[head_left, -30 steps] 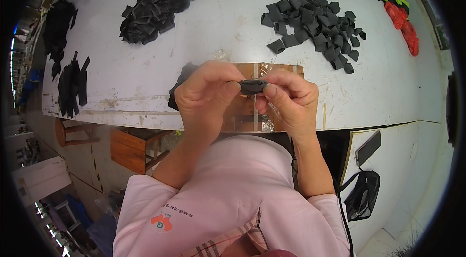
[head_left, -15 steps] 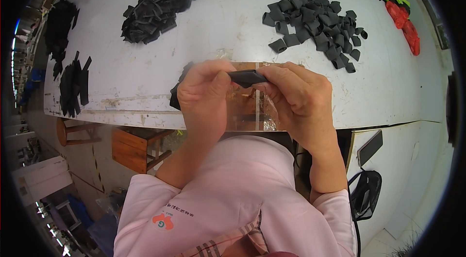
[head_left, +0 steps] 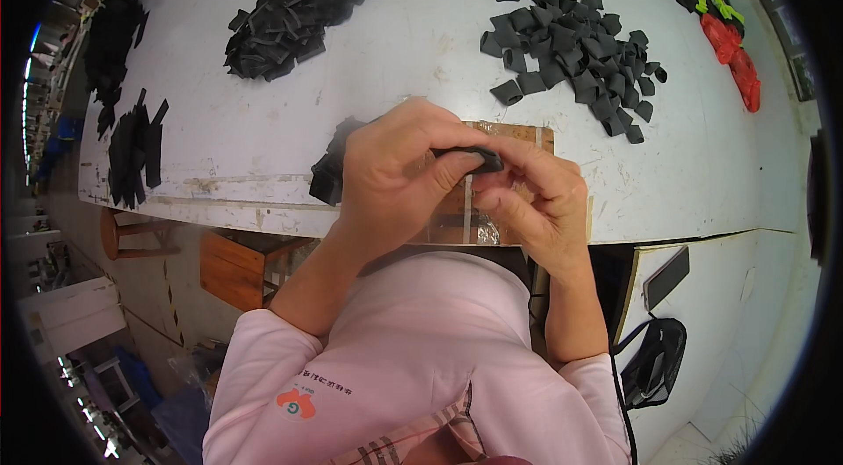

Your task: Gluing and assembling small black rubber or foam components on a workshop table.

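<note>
A small folded black fabric piece (head_left: pixel 487 161) is between my hands, above the middle front of the table. My left hand (head_left: pixel 395 175) pinches it, thumb on top, with most of it hidden by the fingers. My right hand (head_left: pixel 544 193) has curled fingers at the piece's right end, while its thumb sits lower, off the fabric. Beneath the hands lies a brown cardboard sheet (head_left: pixel 518 133) with clear tape on it. Beside my left hand is a pile of black fabric pieces (head_left: pixel 327 175), partly covered by that hand.
A heap of black strips (head_left: pixel 294 8) lies at the far left-centre, and short black loops (head_left: pixel 571 43) are spread at the far right. More strips (head_left: pixel 132 153) sit by the left edge of the table (head_left: pixel 413 35). A red plastic bag (head_left: pixel 729 43) is at the far right edge. A wooden stool (head_left: pixel 235 270) stands below.
Both hands have shifted, the left turning inward over the piece. The right thumb has come off the fabric, and less of the piece shows now. The view has moved slightly.
</note>
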Demonstrator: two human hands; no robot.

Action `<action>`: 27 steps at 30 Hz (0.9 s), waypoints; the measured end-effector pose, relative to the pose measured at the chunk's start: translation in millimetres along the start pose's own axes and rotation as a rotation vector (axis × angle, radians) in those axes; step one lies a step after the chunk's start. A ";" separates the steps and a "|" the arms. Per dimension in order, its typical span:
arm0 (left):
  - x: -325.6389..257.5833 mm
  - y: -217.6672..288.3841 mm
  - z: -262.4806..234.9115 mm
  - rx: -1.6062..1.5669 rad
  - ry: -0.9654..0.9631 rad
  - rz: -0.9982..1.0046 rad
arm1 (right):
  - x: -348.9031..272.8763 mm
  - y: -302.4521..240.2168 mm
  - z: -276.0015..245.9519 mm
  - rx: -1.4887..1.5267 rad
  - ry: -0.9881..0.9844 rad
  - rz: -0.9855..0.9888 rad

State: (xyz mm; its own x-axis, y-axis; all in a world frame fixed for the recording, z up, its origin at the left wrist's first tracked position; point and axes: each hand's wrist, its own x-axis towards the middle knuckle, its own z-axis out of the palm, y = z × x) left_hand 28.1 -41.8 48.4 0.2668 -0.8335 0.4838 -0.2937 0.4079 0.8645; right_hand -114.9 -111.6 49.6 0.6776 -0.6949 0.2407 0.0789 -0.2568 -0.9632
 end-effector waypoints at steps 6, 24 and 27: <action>4.4 8.8 5.7 0.326 0.034 0.151 | 14.0 10.9 -10.5 -0.083 -0.050 -0.111; -10.1 -26.9 8.7 -0.034 0.145 0.113 | 3.3 32.3 16.5 -0.328 0.188 -0.383; -21.3 -29.7 7.9 0.119 0.173 0.090 | -0.3 21.6 8.0 -0.303 0.105 -0.286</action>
State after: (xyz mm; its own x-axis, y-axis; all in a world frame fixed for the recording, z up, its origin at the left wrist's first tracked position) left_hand 23.9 -39.1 11.4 0.3850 -0.7149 0.5837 -0.4271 0.4226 0.7994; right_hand -107.6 -111.6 27.7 0.5802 -0.6276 0.5192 0.0237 -0.6241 -0.7810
